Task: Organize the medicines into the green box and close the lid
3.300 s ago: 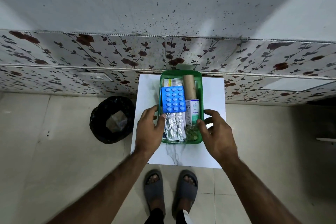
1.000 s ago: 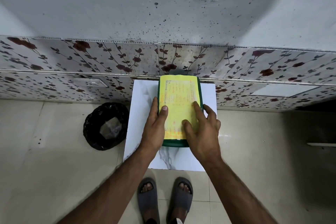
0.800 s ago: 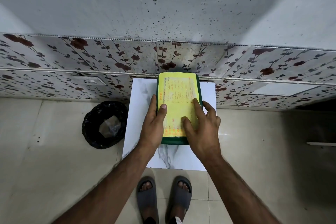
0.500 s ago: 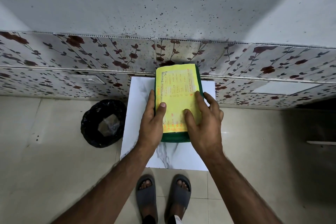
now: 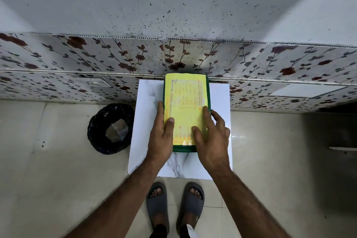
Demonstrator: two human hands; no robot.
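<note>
The green box point(image 5: 183, 149) stands on a small white marble-patterned table point(image 5: 146, 102), pushed back toward the wall. Its lid point(image 5: 185, 102), covered by a yellow printed label, lies flat on top and hides the medicines inside. My left hand point(image 5: 161, 137) rests along the box's left side with the thumb on the lid. My right hand point(image 5: 211, 137) lies on the lid's near right part, fingers spread flat, thumb on the yellow label. Both hands press on the lid and grasp nothing.
A black bin point(image 5: 111, 128) lined with a bag stands on the tiled floor left of the table. A floral-tiled wall point(image 5: 96, 60) rises right behind the table. My feet in grey slippers point(image 5: 173, 205) stand at the table's near edge.
The box was open with the medicines showing; now the yellow-labelled lid is down over it. In the last second both hands stay pressed on the lid, hardly shifting.
</note>
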